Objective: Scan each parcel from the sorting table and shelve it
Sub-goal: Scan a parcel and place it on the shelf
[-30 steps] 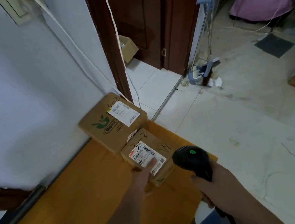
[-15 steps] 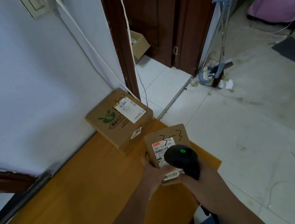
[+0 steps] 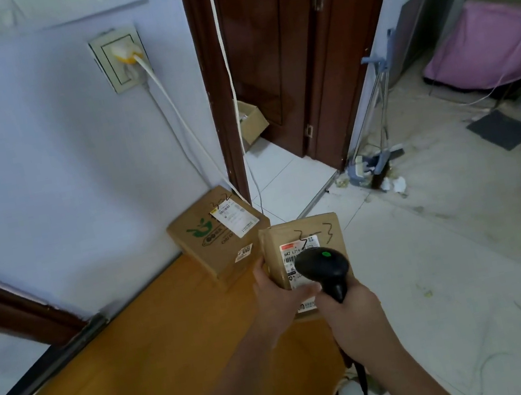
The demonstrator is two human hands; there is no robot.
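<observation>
Head view: the person's left hand (image 3: 277, 293) grips a small brown parcel (image 3: 305, 241) by its left edge, thumb laid across the near part of the label face, the other fingers hidden behind the box. The parcel is tilted up toward the camera at the right end of the counter (image 3: 163, 364), its label (image 3: 297, 253) facing up and back at the person, handwritten "3-3" above it. Whether its lower edge touches the counter cannot be told.

The right hand (image 3: 352, 310) is wrapped round the grip of a black handheld scanner (image 3: 322, 264). The scanner head, green light lit, sits directly in front of the label and covers its lower right part. Its cable drops away below the wrist.

The governing relation: the scanner nose points away from the person and into the label face, close to it, with the parcel's long axis running away from the person, roughly in line with the scanner. In my judgement the scan step is in hand; shelving is not yet begun, and no shelf is visible.

A second, larger parcel (image 3: 220, 232), marked "3-2", lies flat at the far corner of the counter against the wall, just beside the held one, untouched by either hand. It appears to remain for scanning.
</observation>
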